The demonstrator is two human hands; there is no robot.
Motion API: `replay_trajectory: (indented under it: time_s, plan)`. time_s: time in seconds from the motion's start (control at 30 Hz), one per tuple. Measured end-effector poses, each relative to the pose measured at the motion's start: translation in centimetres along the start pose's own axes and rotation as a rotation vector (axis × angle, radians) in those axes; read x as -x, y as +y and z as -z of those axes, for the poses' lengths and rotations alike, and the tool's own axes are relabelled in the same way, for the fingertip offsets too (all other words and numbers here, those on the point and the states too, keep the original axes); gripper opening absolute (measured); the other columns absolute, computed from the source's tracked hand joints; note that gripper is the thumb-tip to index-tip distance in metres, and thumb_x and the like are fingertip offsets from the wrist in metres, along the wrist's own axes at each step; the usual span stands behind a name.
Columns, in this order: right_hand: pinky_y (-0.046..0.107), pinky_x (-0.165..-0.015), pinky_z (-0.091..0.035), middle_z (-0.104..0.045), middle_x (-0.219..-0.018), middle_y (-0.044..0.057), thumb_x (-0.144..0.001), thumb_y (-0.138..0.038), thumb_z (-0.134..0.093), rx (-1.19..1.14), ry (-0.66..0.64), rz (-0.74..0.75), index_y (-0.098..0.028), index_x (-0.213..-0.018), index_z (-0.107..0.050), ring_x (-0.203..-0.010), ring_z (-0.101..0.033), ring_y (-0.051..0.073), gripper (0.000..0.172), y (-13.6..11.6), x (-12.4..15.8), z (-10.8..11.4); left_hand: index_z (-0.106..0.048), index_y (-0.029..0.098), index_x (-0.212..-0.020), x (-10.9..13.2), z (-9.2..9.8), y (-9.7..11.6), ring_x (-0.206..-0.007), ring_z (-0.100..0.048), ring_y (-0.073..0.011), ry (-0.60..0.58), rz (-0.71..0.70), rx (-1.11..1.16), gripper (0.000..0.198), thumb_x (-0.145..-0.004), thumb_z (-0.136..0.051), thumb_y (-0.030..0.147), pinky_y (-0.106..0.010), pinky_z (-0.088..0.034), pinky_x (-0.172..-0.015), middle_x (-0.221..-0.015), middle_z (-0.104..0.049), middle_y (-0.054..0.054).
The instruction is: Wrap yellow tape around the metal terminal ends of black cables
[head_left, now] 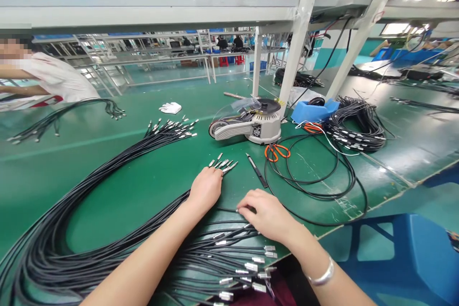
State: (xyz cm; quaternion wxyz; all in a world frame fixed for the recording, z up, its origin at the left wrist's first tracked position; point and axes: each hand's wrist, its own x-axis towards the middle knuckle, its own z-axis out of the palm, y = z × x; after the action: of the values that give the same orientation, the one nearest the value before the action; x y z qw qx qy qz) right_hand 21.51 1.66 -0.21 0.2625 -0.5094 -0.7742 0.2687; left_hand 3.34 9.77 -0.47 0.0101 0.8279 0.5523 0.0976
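Observation:
My left hand (207, 185) is closed around a small bunch of black cables, whose silver connector tips (223, 163) stick out past the fingers. Lower right of it, my right hand (260, 210) pinches the end of one black cable (226, 209) between thumb and fingertips. A large bundle of black cables (86, 186) curves round the left of the green table, with its far ends fanned out near the middle. Below my hands, many loose cable ends with silver connectors (251, 266) spread toward the table's front edge.
A grey tape dispenser (247, 126), a black cutter (256, 170), orange-handled scissors (277, 152) and a white glove (170, 107) lie ahead. Coiled cables (355, 124) and a blue tray (314, 111) are at right. A blue stool (412, 258) stands lower right; a person (59, 74) sits far left.

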Motion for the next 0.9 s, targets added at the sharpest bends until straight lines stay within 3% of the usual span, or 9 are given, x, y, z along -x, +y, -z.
replay_trajectory:
  time_s: [0.13,0.23,0.33,0.47,0.63,0.73,0.9]
  plan:
    - [0.025,-0.064,-0.043,-0.07,-0.072,-0.001,-0.083,-0.022,-0.056,-0.019,-0.13,-0.006,-0.023,-0.079,-0.072,-0.068,-0.06,0.015,0.017,-0.1,0.3,0.8,-0.067,0.016,-0.094,-0.2,0.1,-0.2,-0.092,-0.06,-0.0256,-0.056,0.037,0.07,0.023,-0.086,-0.046,0.02,-0.035,-0.045,-0.079,-0.094,-0.067,-0.011]
    - [0.024,-0.06,-0.043,-0.071,-0.072,-0.002,-0.083,-0.025,-0.056,-0.107,-0.148,-0.062,-0.024,-0.08,-0.072,-0.065,-0.062,0.014,0.017,0.5,-0.3,1.2,-0.067,0.017,-0.085,-0.4,0.4,-0.3,-0.087,-0.062,-0.0247,-0.104,0.054,0.144,0.018,-0.082,-0.05,0.021,-0.033,-0.045,-0.075,-0.088,-0.067,-0.01]
    - [0.027,-0.067,-0.046,-0.073,-0.081,0.0,-0.08,-0.026,-0.058,-0.199,0.004,-0.119,-0.024,-0.087,-0.072,-0.071,-0.063,0.016,0.016,1.7,-2.1,1.2,-0.066,0.02,-0.077,-0.5,1.2,-0.3,-0.074,-0.063,-0.0196,-0.17,0.061,0.261,0.015,-0.079,-0.052,0.021,-0.028,-0.045,-0.066,-0.077,-0.068,-0.004]
    - [0.033,-0.08,-0.048,-0.067,-0.11,0.008,-0.082,-0.024,-0.054,-0.246,0.206,-0.197,-0.021,-0.115,-0.063,-0.081,-0.063,0.017,0.035,3.7,-5.0,1.3,-0.063,0.021,-0.078,-0.1,2.4,-0.2,-0.068,-0.062,-0.0152,-0.21,0.067,0.416,0.014,-0.079,-0.049,0.026,-0.023,-0.044,-0.061,-0.073,-0.068,0.002]
    - [0.032,-0.078,-0.05,-0.071,-0.088,0.004,-0.079,-0.028,-0.059,-0.385,0.164,-0.186,-0.02,-0.094,-0.07,-0.077,-0.065,0.017,0.021,4.7,-5.7,1.7,-0.06,0.022,-0.076,0.8,2.6,0.1,-0.066,-0.059,-0.0149,-0.203,0.06,0.506,0.01,-0.076,-0.051,0.023,-0.024,-0.042,-0.061,-0.07,-0.065,0.003]
    - [0.031,-0.077,-0.051,-0.071,-0.086,0.004,-0.076,-0.03,-0.063,-0.486,0.149,-0.185,-0.018,-0.096,-0.069,-0.078,-0.065,0.017,0.024,4.3,-4.7,2.2,-0.059,0.021,-0.074,1.0,2.4,0.8,-0.062,-0.057,-0.0159,-0.186,0.082,0.529,0.008,-0.074,-0.051,0.019,-0.026,-0.04,-0.059,-0.065,-0.063,0.002]
    - [0.03,-0.069,-0.051,-0.07,-0.074,0.005,-0.075,-0.033,-0.064,-0.617,0.153,-0.237,-0.013,-0.089,-0.07,-0.069,-0.064,0.016,0.025,3.5,-3.8,2.6,-0.059,0.021,-0.105,0.7,2.2,3.5,-0.071,-0.062,-0.0157,-0.129,0.04,0.641,0.027,-0.081,-0.05,0.027,-0.026,-0.045,-0.068,-0.078,-0.068,0.001]
